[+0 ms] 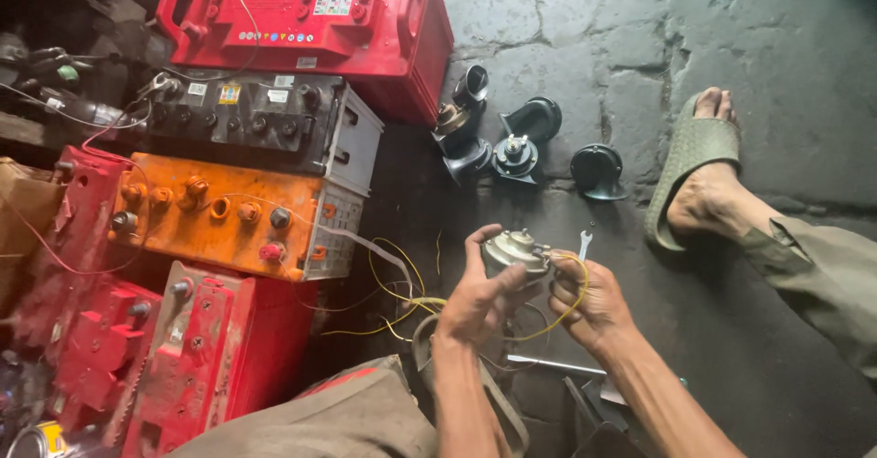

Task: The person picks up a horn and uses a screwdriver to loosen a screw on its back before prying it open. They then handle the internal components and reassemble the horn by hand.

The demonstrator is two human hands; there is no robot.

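My left hand (477,297) grips a small round metal horn (513,250) from its left side, low in the middle of the head view. My right hand (592,301) pinches a thin yellow wire (574,301) against the horn's right edge. The wire loops down and left across the dark floor towards the batteries. A small silver spanner (585,242) lies on the floor just beyond my right hand.
Several car batteries sit at left: a big red one (306,20), a black one (265,120), an orange one (228,221), more red ones (196,348). Several dark horns (512,143) lie on the stone floor. A sandalled foot (699,170) rests at right. Metal tools (557,365) lie by my wrists.
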